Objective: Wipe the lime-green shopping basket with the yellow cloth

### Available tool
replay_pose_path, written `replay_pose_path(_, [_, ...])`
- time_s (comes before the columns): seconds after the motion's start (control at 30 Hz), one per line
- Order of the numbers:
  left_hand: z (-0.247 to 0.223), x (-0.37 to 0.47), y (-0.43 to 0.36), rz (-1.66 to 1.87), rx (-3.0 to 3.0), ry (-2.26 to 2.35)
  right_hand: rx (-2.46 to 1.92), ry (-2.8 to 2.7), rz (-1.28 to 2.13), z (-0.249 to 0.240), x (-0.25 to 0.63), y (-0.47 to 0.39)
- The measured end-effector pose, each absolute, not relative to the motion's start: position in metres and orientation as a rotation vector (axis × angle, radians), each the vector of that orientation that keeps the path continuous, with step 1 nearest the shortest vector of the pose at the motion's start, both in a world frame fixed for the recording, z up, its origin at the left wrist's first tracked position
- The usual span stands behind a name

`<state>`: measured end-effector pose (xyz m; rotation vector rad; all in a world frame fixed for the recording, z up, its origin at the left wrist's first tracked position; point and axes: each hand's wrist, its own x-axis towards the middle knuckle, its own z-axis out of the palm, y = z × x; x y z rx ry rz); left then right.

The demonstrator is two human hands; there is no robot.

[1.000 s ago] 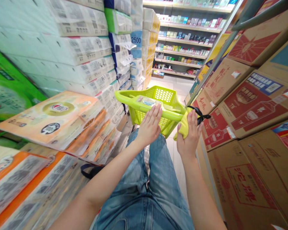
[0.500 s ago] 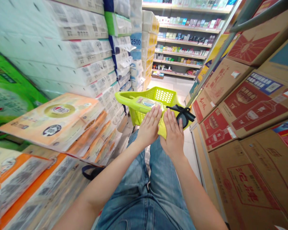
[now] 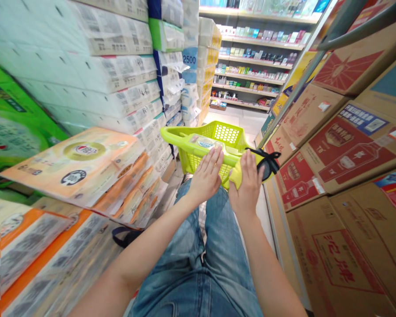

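Note:
A lime-green shopping cart basket [image 3: 227, 132] stands ahead of me in a narrow aisle. My left hand [image 3: 207, 174] lies flat, fingers together, on the cart's near rim beside a small clear label plate [image 3: 203, 141]. Pressed against the rim just to the right, my right hand [image 3: 247, 185] holds a yellow cloth [image 3: 236, 175]. A black strap and pouch [image 3: 267, 163] hang at the cart's right corner, just beyond my right fingers.
Stacked tissue packs [image 3: 119, 79] and orange packs [image 3: 82, 163] wall the left side. Brown and red cartons [image 3: 343, 149] on shelving line the right. Shelves of small goods [image 3: 254, 66] close the far end. My jeans [image 3: 201, 264] fill the lower middle.
My right hand with the yellow cloth moved left along the cart rim toward my left hand, then slid a little back to the right. My left hand stayed on the rim.

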<state>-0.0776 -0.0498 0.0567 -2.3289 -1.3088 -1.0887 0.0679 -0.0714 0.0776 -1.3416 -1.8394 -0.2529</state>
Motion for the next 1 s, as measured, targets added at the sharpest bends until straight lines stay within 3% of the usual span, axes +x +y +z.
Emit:
replay_pose_path(0.27, [0.056, -0.081, -0.049, -1.097, -2.355, -1.299, -1.258, -2.052, -0.253, 0.075, 0.055, -0.079])
replay_pose_path(0.57, [0.057, -0.077, -0.05, -1.041, -2.323, -1.316, -1.415, -1.686, -0.286, 0.067, 0.115, -0.064])
replay_pose_path(1.0, [0.054, -0.08, -0.049, -1.12, -2.332, -1.3, -1.37, -2.018, -0.292, 0.079, 0.04, -0.079])
